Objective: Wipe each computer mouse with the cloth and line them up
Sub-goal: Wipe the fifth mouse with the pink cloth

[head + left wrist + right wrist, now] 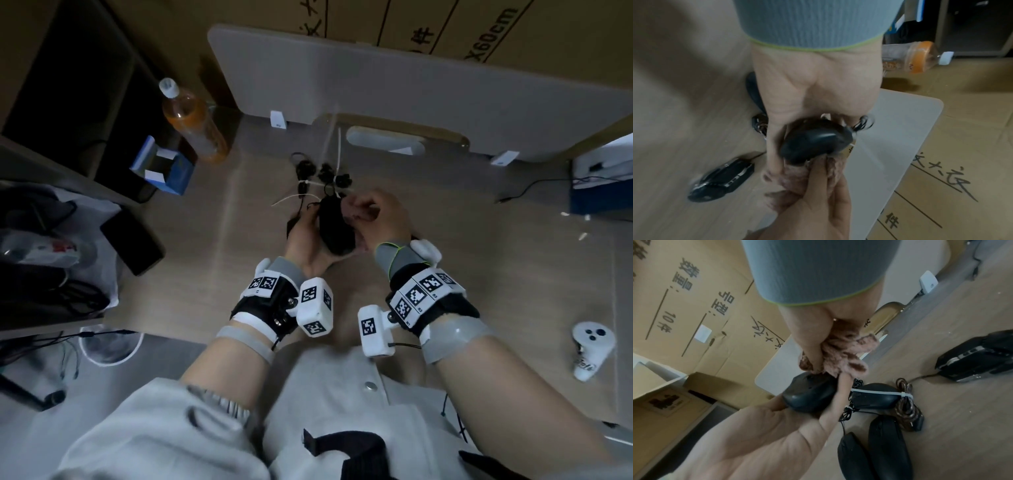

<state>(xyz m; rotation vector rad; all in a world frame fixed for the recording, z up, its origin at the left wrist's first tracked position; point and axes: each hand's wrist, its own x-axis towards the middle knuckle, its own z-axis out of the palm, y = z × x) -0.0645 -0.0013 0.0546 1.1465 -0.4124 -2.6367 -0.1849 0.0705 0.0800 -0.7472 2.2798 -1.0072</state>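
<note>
**Black mouse held over the table, cloth pressed to it**

Nearest the head camera is the person's pale grey top (pixel 329 404), with both forearms reaching out from it, each banded by a marker-covered wrist strap. Past the straps, the left hand (pixel 305 240) is turned palm up, fingers curled round a black mouse (pixel 334 228) held above the wooden table (pixel 479 246). The right hand (pixel 380 219) clutches a bunched pinkish-brown cloth (pixel 840 352) and presses it against the end of the mouse farthest from the left wrist.

On the table beneath the hands lie more black mice: two side by side (pixel 873 449), one bound with a white cable tie (pixel 873 395) beside coiled cables, and an angular one (pixel 978 355) set apart from them. An orange drink bottle (pixel 191 120) stands at the table's far left, a blue box (pixel 164 168) near it. A white controller (pixel 591 349) lies to the right.
</note>
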